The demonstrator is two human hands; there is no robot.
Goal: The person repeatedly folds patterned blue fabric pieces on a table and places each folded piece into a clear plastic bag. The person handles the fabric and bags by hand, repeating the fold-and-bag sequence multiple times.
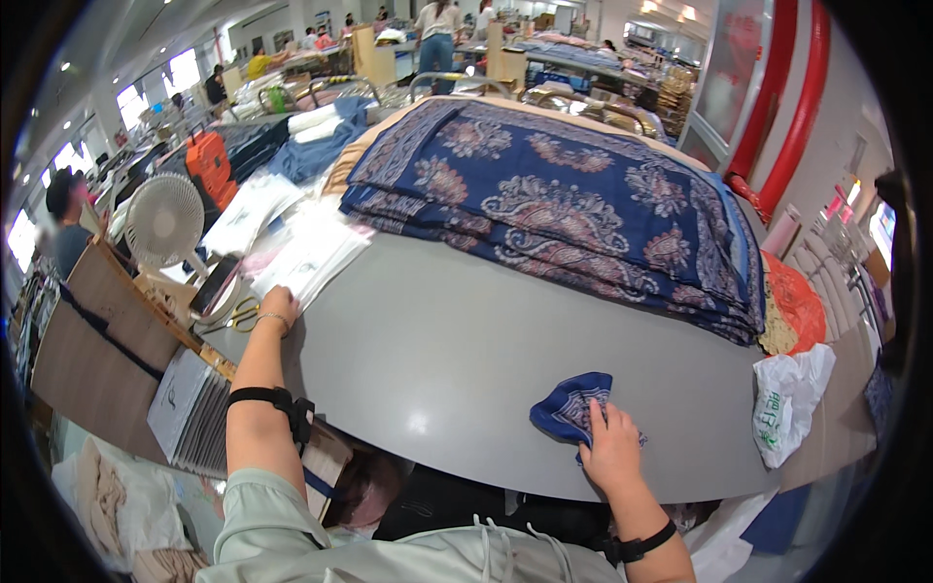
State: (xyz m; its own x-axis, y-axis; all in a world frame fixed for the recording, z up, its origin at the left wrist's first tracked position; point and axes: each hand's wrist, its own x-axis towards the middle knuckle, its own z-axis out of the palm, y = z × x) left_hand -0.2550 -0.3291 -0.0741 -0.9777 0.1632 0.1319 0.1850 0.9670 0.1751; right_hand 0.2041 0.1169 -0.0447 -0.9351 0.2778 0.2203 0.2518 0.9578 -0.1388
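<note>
My right hand (614, 446) holds a small, crumpled piece of navy patterned cloth (572, 405) against the grey tabletop (437, 350), near the front edge. Its fingers lie over the cloth and the thumb is hidden. On the left, my left hand (280, 307) touches the near corner of a pile of flat white plastic bags (317, 255). Those fingers are curled, and whether they pinch a bag cannot be seen. Across the back of the table lies a thick stack of folded navy paisley cloths (554, 197).
Yellow-handled scissors (245, 315), a phone (216, 284) and a white fan (165, 222) stand close by my left hand. At the right edge sit a white plastic bag (791, 401) and an orange bag (798, 302). An orange case (210, 167) stands at the back left.
</note>
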